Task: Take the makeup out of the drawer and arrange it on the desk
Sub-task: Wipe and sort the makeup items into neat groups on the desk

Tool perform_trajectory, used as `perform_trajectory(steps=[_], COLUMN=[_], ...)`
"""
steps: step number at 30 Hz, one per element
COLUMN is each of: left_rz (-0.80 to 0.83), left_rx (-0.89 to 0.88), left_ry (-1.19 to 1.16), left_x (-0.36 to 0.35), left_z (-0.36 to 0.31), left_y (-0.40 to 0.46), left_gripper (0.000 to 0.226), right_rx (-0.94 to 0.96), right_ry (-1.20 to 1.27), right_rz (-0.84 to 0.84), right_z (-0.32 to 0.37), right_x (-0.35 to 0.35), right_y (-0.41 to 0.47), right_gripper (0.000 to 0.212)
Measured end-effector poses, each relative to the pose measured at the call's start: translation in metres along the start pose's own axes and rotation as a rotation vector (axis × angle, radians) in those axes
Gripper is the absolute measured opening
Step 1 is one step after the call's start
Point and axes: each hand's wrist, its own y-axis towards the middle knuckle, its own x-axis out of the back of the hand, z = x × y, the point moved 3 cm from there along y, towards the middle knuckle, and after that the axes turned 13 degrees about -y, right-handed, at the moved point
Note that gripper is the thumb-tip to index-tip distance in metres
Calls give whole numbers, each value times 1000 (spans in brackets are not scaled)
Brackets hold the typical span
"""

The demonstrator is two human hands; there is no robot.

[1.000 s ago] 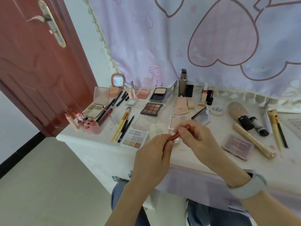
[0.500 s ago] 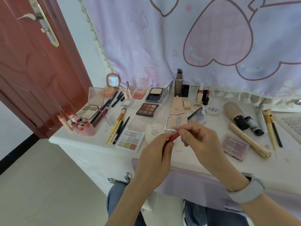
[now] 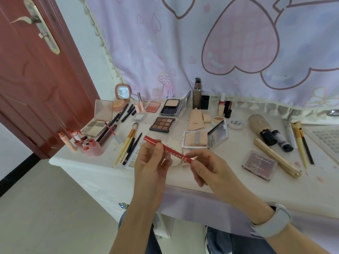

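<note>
A slim red makeup pencil (image 3: 175, 154) with white lettering is held in the air above the white desk (image 3: 229, 178). My left hand (image 3: 152, 162) grips its left half, and my right hand (image 3: 207, 165) pinches its right end. Makeup lies spread over the desk: a brown eyeshadow palette (image 3: 162, 124), an open powder compact (image 3: 195, 141), a purple palette (image 3: 259, 165), brushes (image 3: 128, 142) and a pastel palette partly hidden behind my left hand. The drawer is not in view.
A red door (image 3: 36, 79) stands at the left. A lilac heart-print curtain (image 3: 220, 43) hangs behind the desk. A pink holder of lip tubes (image 3: 88, 145) sits at the desk's left corner, a foundation bottle (image 3: 196, 94) at the back, a gold tube (image 3: 277, 156) at right.
The red pencil has turned to lie more level and more of it shows between my hands, which have drawn slightly apart along it. The camera view has shifted a little.
</note>
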Motion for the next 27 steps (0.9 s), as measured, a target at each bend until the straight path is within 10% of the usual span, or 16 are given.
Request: perform_trajectory(steps=[9,21,27], left_rz=[529,492,319], left_rx=[-208,-192,-8], left_ry=[1254,1247,921], left_x=[-14,-20,-3], left_z=[3,20,22], left_y=[-14,-13,-18], left_gripper=[15,29,64], right_rx=[139,191,345], right_ry=[34,-26,-112], right_rz=[-193,-277,-1001], right_z=[12,16,6], right_x=[32,58,102], right_y=[4,-7,-54], right_gripper=[18,19,19])
